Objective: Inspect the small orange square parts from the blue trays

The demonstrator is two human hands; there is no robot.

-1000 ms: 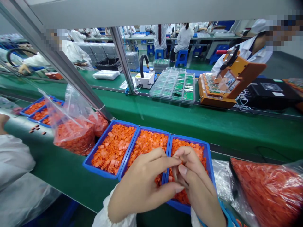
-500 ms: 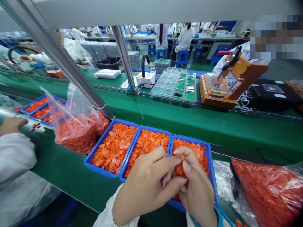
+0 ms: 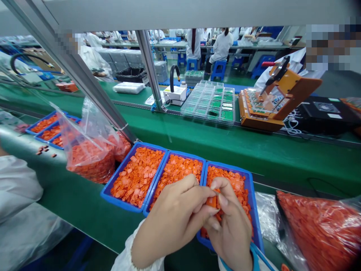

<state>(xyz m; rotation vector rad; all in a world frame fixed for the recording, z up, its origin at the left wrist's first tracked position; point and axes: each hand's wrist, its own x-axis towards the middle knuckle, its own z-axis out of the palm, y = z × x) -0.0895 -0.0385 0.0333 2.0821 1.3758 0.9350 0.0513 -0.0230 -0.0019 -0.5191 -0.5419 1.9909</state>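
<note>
- The small, bright orange plastic piece (image 3: 212,202) shows a smooth, squarish face between the hands; fingers cover much of its outline, so its full shape, and whether it is one part or several, cannot be told
- It is held up over the near part of the rightmost blue rectangular plastic tray (image 3: 256,214), which is filled with loose orange plastic pieces (image 3: 228,180)
- The left hand (image 3: 172,218), bare, reaches in from the lower left with its back turned up, wrist in a white elasticated cuff (image 3: 131,250); its thumb and index finger are clamped on the piece
- The right hand (image 3: 232,226), bare, rises from below with a teal wristband (image 3: 255,258); its fingers are bent, thumb and index finger closed on the piece's right side
- The two hands meet at the fingertips, wrists apart
- Two similar blue trays (image 3: 120,203) sit alongside to the left on the green counter (image 3: 84,203); a clear plastic bag of orange pieces (image 3: 318,226) lies to the right
</note>
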